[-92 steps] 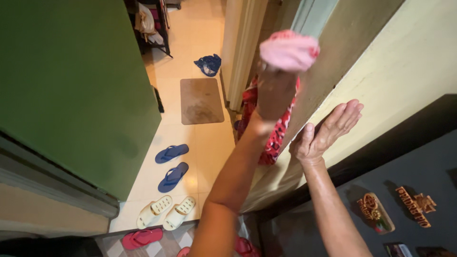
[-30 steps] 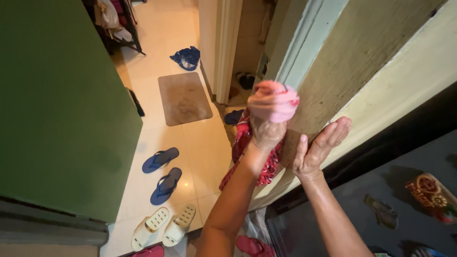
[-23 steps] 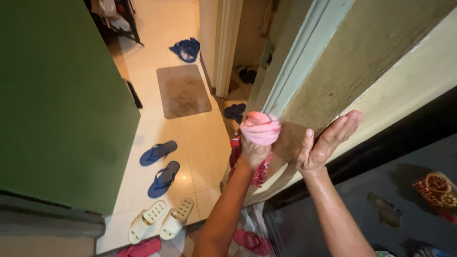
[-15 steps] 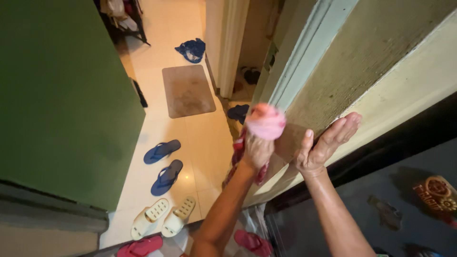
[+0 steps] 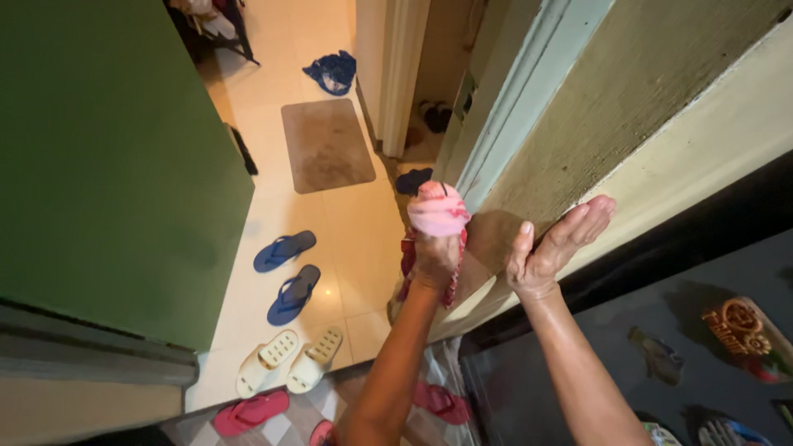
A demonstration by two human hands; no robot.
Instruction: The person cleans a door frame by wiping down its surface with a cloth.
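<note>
L hand (image 5: 435, 258) is fisted around a bunched pink cloth (image 5: 438, 210), w/ a red patterned tail of it hanging below the wrist; the wad is pressed vs. the tan wall (image 5: 628, 91), just right of the pale door frame (image 5: 504, 107). R hand (image 5: 552, 248) is spread flat, fingers together & straight, palm on the wall near the cream ledge (image 5: 702, 157), just beside the cloth hand but apart from it. Both forearms reach up from the bottom edge. Lower right: a dark fridge side (image 5: 578, 363) w/ magnets, incl. a brown-orange one (image 5: 739, 324). Below on the pale tile floor (image 5: 363, 239): brown mat (image 5: 326, 144), blue rag (image 5: 332, 73) beyond it, blue flip-flops (image 5: 287, 272), cream sandals (image 5: 289, 362), red flip-flops (image 5: 248, 411) near the bottom, another red one (image 5: 442, 402) by the L forearm. Dark slippers (image 5: 434, 116) sit past the doorway; a dark blue one (image 5: 413, 180) lies next to the frame. Big green panel (image 5: 107, 165) fills the left side, a grey trim under it.
</note>
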